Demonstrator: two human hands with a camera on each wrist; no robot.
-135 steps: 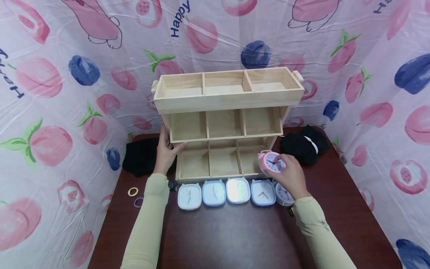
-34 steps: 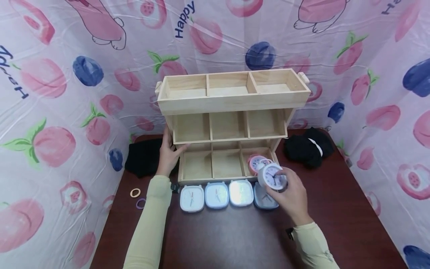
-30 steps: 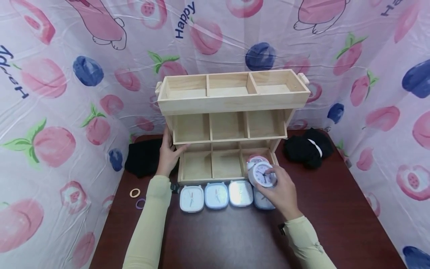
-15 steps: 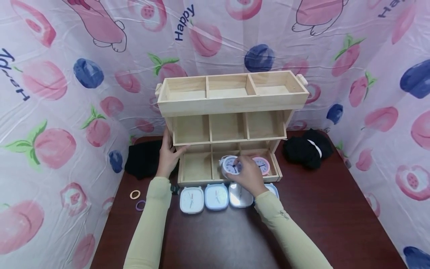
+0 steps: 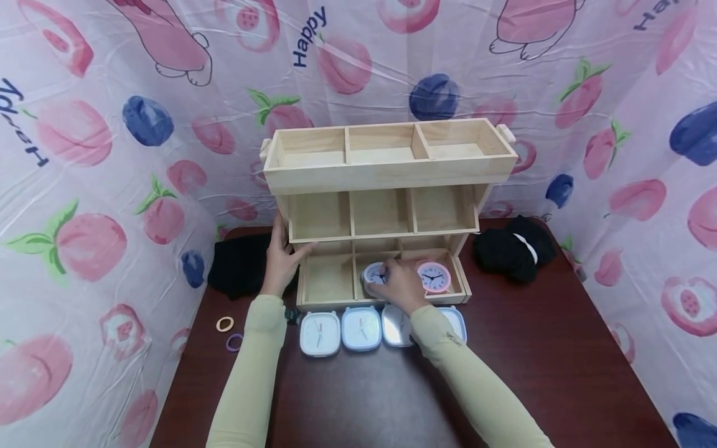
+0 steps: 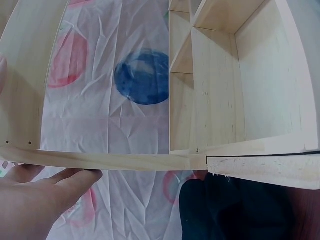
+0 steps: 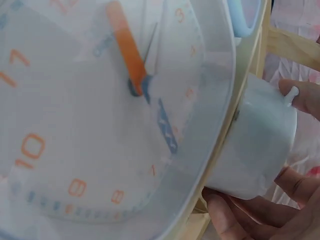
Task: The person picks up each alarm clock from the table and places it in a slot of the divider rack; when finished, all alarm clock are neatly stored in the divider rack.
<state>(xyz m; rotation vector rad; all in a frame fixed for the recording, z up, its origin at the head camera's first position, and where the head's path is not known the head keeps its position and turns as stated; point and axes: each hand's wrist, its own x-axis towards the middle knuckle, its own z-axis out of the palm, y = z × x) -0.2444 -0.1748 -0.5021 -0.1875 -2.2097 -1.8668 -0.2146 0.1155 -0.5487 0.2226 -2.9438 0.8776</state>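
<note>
A tiered wooden organizer (image 5: 392, 177) stands on the table, each tier split into three compartments. My left hand (image 5: 278, 264) grips its left side, with the thumb in front; in the left wrist view its fingers (image 6: 82, 182) lie along the outside of the side strip. My right hand (image 5: 406, 284) holds a white round alarm clock (image 5: 372, 275) in the bottom tier's middle compartment. In the right wrist view, fingers and thumb curl round that clock's white casing (image 7: 260, 140). A pink round alarm clock (image 5: 434, 278) sits face up in the bottom right compartment.
Several square clocks, among them a white one (image 5: 320, 334) and a light blue one (image 5: 361, 328), line the organizer's front. Black cloth (image 5: 238, 264) lies at left, a black bundle (image 5: 512, 249) at right. Two rings, tan (image 5: 225, 324) and purple (image 5: 234, 342), lie at left.
My right hand put the pink clock in the bottom right compartment, then took the white round clock from the table and moved it left into the middle compartment. My left hand keeps its place.
</note>
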